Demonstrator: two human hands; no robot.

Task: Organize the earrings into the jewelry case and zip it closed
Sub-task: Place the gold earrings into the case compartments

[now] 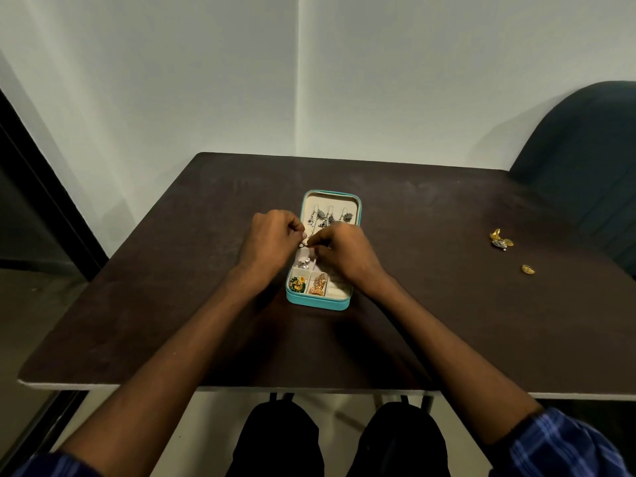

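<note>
Table [172, 287]: dark top filling the middle of the frame; a chair [585, 160] stands at the right edge.

Case [320, 302]: teal, open, at frame centre. Its lid half, toward the top of the frame, carries several dark silver drop earrings [327, 216] hung in a row. Its lower half is split into compartments: green-and-gold pieces [298, 283] at lower left, a gold piece [318, 285] beside them, small silver studs [304, 264] above; the lower-right compartment looks bare.

Hands: your left hand [272, 241] and right hand [347, 253] meet over the middle of the case, fingers curled, both pinching one small pale item [307, 241] between fingertips; it is too small to identify.

Loose earrings [500, 238]: a gold cluster at the right of the frame, one more [527, 269] just below it, well apart from the case.

Handling, as a judgement: earrings are light, stiff, slippery and easily bent at the hook; take them by the body, not the wire.
</note>
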